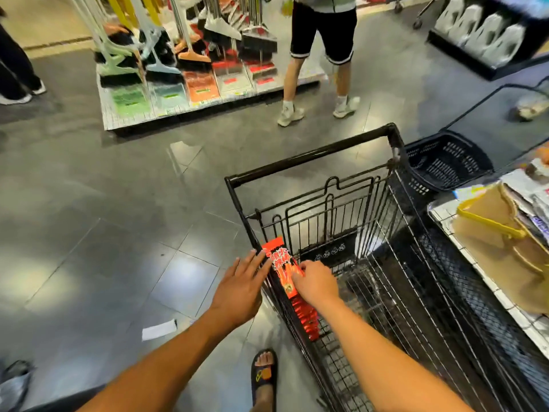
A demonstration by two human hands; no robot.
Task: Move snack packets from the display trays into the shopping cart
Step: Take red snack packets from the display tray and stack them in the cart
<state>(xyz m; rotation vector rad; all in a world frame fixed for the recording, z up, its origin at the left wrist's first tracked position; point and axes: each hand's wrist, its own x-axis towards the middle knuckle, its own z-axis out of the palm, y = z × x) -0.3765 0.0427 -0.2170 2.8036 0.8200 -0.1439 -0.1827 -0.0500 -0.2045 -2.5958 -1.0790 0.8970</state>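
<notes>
Snack packets: a red strip of snack packets (282, 263) lay along the near-left rim of the shopping cart (312, 156), its top end sticking up above the wire and its lower run hanging inside the basket.
Writing on packets: white characters with black outlines and a small round picture below; too blurred to read.
Packet count: one printed face showed clearly; the crinkled red foil below it could not be counted.
Right hand: the right hand (316, 282) had its fingers curled over the strip's middle, grasping it.
Left hand: the left hand (240, 288) was flat with fingers straight and spread, fingertips touching the strip's upper left edge.
Cart markings: a row of small white icons on the folded seat flap (329, 252), not legible.
Beside the cart: one dark plastic basket (445, 162) on the floor; a display tray (439, 212) at right, cut off by the frame edge, holding a tan bag with a yellow handle (490, 233).
Floor: one white paper slip (159, 329); one sandalled foot (264, 373).
Farther off: a broom rack (190, 55), blurred; a person in black shorts (323, 31), upper body cut off.
</notes>
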